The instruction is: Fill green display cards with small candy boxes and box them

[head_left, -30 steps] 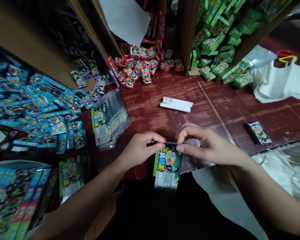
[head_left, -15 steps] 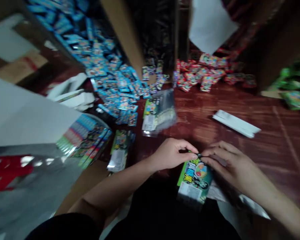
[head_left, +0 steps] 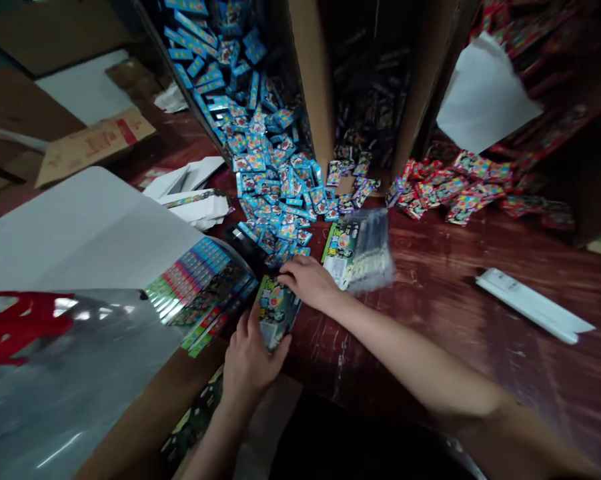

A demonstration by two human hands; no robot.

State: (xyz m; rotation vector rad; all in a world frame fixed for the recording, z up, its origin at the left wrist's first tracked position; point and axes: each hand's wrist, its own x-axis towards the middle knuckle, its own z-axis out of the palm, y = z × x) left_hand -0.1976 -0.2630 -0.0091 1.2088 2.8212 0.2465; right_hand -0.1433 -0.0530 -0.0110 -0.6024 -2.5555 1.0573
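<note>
One dark red table point(head_left: 430, 280), worn and scratched, fills most of the view; its right end is cut off. Along its far edge stand at least three open cardboard boxes point(head_left: 313, 87), their tops out of view. One large heap of blue packets point(head_left: 290, 180) spills from the leftmost onto the table, too many to count. One heap of red packets point(head_left: 465, 187) spills from the right one, partly lost in shadow behind one hanging white sheet point(head_left: 485, 100). One stack of clear bags point(head_left: 360, 250) with printed cards lies in front of the middle box, its layers uncountable.

Two bare hands meet near the table's near edge, left of the stack. The left hand point(head_left: 250, 357) is half open, thumb and fingers spread about the near end of one green-and-black pack point(head_left: 275, 310). The right hand point(head_left: 307, 280) has bent fingers by its far right corner; whether either grips, I cannot tell. The pack lies flat, partly covered; anything beneath is hidden.

One folded white strip point(head_left: 530, 303) lies towards the table's right end.
</note>
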